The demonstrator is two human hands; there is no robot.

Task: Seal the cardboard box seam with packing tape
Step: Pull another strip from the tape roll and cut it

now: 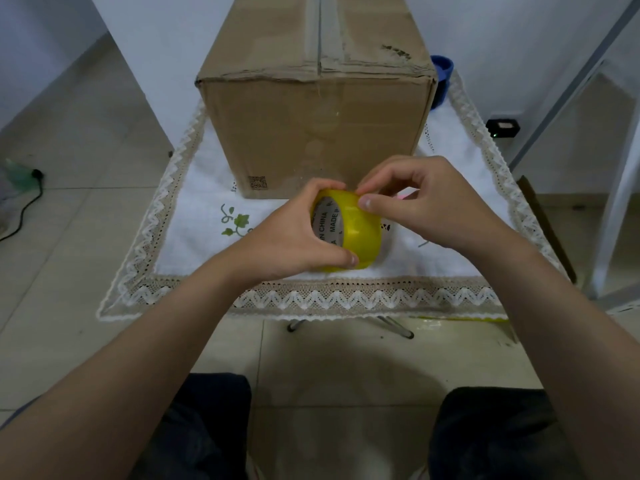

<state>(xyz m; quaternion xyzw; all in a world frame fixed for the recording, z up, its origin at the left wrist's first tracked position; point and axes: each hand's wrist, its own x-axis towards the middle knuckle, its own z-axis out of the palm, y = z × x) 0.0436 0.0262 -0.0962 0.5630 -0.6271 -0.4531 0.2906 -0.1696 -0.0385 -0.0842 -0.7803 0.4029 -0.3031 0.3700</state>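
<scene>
A closed brown cardboard box (317, 109) stands on a small table covered by a white lace-edged cloth (194, 244). Its top seam (319, 32) runs away from me down the middle, with old clear tape over it and down the front face. In front of the box, my left hand (294, 233) grips a yellow roll of packing tape (356, 230) around its side. My right hand (422, 206) rests its thumb and forefinger tips on the roll's top outer surface, pinching at the tape there.
A blue object (443, 69) sits behind the box's right corner. A black device with a green light (503, 128) lies on the tiled floor at right, near white frame legs (620, 188). A black cable (24, 206) lies at left. My knees (491, 434) are below the table.
</scene>
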